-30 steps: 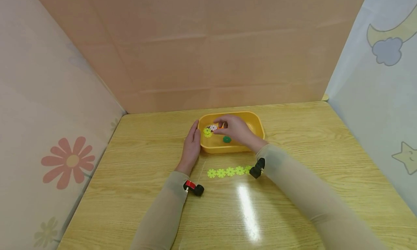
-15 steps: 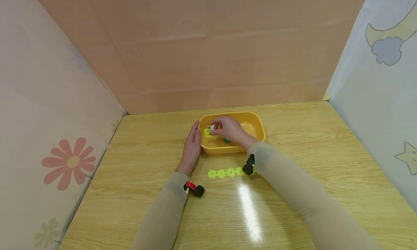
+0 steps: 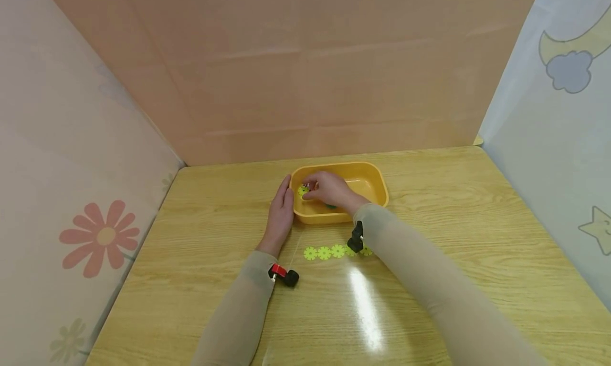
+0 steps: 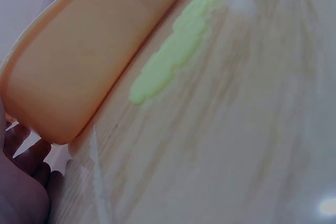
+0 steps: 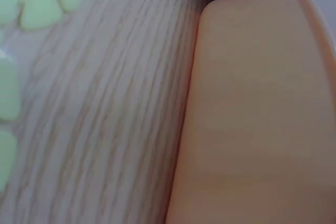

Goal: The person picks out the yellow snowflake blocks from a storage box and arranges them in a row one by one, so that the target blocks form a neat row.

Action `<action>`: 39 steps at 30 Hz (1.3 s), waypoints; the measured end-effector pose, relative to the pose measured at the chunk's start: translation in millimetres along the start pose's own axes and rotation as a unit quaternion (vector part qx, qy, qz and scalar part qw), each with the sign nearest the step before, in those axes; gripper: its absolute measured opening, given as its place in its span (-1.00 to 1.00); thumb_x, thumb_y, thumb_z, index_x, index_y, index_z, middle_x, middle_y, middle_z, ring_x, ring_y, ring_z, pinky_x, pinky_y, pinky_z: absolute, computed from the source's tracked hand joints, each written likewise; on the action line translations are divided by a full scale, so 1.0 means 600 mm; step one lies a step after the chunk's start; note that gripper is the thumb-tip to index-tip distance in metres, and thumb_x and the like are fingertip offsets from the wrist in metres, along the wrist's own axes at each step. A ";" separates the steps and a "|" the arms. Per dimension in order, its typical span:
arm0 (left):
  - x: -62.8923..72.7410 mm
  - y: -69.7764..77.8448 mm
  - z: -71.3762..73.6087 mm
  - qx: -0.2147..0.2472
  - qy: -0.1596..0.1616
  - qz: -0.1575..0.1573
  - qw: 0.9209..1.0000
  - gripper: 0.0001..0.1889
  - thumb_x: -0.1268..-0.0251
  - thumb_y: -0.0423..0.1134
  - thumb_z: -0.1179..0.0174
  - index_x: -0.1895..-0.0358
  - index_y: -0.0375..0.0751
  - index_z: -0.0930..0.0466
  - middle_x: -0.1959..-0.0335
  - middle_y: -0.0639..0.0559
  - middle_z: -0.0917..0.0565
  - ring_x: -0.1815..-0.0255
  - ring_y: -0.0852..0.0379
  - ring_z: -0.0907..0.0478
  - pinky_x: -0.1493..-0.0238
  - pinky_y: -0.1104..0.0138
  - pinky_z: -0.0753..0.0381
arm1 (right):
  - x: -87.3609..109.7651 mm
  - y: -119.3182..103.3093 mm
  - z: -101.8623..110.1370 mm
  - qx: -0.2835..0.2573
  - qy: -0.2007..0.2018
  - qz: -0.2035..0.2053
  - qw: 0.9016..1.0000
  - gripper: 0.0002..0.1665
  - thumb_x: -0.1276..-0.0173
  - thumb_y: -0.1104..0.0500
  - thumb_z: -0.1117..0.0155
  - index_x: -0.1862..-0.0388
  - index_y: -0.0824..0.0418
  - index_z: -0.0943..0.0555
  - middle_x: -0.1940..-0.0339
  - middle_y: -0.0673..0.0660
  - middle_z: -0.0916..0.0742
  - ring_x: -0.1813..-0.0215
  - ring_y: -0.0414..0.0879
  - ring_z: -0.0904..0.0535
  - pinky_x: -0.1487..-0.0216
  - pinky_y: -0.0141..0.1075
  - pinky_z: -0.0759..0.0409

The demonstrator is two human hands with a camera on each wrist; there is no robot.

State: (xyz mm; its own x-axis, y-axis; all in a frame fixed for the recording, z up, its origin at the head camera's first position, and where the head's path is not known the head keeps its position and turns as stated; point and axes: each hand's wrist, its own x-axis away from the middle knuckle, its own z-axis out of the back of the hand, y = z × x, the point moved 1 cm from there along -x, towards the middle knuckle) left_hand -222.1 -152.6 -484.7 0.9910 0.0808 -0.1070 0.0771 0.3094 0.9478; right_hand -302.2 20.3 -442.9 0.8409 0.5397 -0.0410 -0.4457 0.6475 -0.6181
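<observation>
A yellow plastic tub (image 3: 340,217) stands on the table. My left hand (image 3: 279,217) lies with straight fingers along its left side; in the left wrist view the fingers (image 4: 32,153) touch the tub's outer wall (image 4: 79,66). Inside the tub reaches my right hand (image 3: 329,190), its bent thumb and forefinger apart around the left end. Between and beyond these fingertips show yellow-green flower-shaped plastic pieces (image 3: 303,190). Under the right hand a dark green piece (image 3: 331,206) is partly covered. The right wrist view shows the tub's wall (image 5: 257,108), with the hand itself out of sight.
A row of several joined yellow-green flower pieces (image 3: 324,253) lies on the wooden table (image 3: 215,238) in front of the tub, its right part below my right wrist. A pinkish-brown backdrop (image 3: 305,90) rises behind, and patterned side panels flank the table.
My right hand has moved left and down toward the flower pieces inside the tub, covering more of them and of the green piece. The left hand has stayed at the tub's side.
</observation>
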 end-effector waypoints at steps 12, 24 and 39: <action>-0.002 0.005 -0.003 0.001 0.000 0.003 1.000 -0.41 -0.91 0.06 0.23 -0.82 0.11 -0.15 -0.77 0.15 -0.24 -0.78 0.05 -0.10 -0.76 0.00 -0.12 | -0.004 0.003 -0.003 0.034 -0.010 -0.007 0.999 -0.49 -0.50 0.06 -0.59 -0.34 0.23 -0.78 0.01 0.15 -0.79 -0.04 0.05 -0.67 -0.22 -0.07 -0.66; -0.001 0.007 -0.004 0.002 0.001 0.007 1.000 -0.43 -0.91 0.04 0.22 -0.82 0.21 -0.16 -0.77 0.16 -0.25 -0.78 0.07 -0.11 -0.76 0.02 -0.12 | -0.002 0.003 -0.005 0.046 -0.013 -0.002 0.999 -0.60 -0.50 0.10 -0.59 -0.23 0.21 -0.82 0.06 0.14 -0.78 -0.02 0.04 -0.64 -0.21 -0.06 -0.64; 0.000 0.005 -0.004 0.007 0.001 0.005 1.000 -0.41 -0.91 0.04 0.21 -0.82 0.08 -0.15 -0.77 0.16 -0.24 -0.78 0.08 -0.10 -0.76 0.02 -0.12 | -0.002 0.001 -0.005 0.038 -0.021 -0.007 0.999 -0.62 -0.45 0.13 -0.64 -0.18 0.20 -0.83 0.03 0.13 -0.80 -0.03 0.04 -0.67 -0.23 -0.06 -0.66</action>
State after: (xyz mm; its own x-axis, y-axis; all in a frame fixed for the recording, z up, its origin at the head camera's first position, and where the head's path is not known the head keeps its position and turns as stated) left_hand -221.9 -149.2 -482.4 0.9914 0.0860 -0.0990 0.0695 0.2952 0.9529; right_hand -302.6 18.6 -445.4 0.8339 0.5519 0.0006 -0.4579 0.6925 -0.5574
